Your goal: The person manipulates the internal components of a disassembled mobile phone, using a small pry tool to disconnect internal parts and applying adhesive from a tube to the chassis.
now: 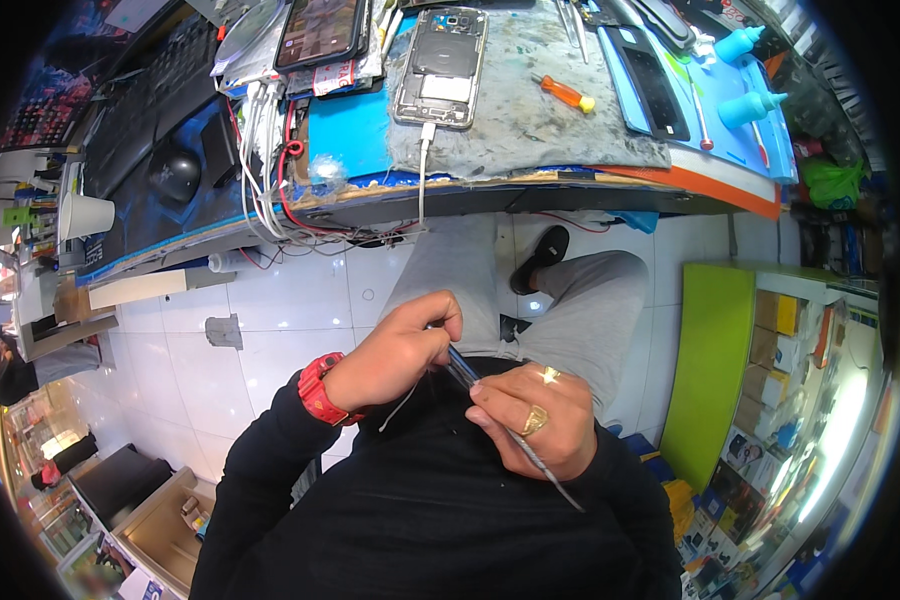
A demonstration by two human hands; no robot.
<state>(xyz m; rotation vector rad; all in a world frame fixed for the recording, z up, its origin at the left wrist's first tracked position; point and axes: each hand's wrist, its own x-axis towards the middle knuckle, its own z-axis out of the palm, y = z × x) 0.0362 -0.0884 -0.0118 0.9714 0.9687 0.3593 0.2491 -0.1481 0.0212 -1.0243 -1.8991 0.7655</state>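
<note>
Above my lap, my left hand, with a red watch at its wrist, is closed around one end of a slim dark object. It shows nearly edge-on and looks like a phone or phone part; I cannot tell which. My right hand, wearing gold rings, pinches at its other end. From under the right fingers a thin grey metal-looking strip slants down; its tip is hidden, and its kind is unclear. A thin pale cord hangs below my left hand.
On the worn bench mat lie an opened phone with a white cable plugged in, an orange screwdriver and a dark phone panel. Blue bottles stand right. A green cabinet flanks me.
</note>
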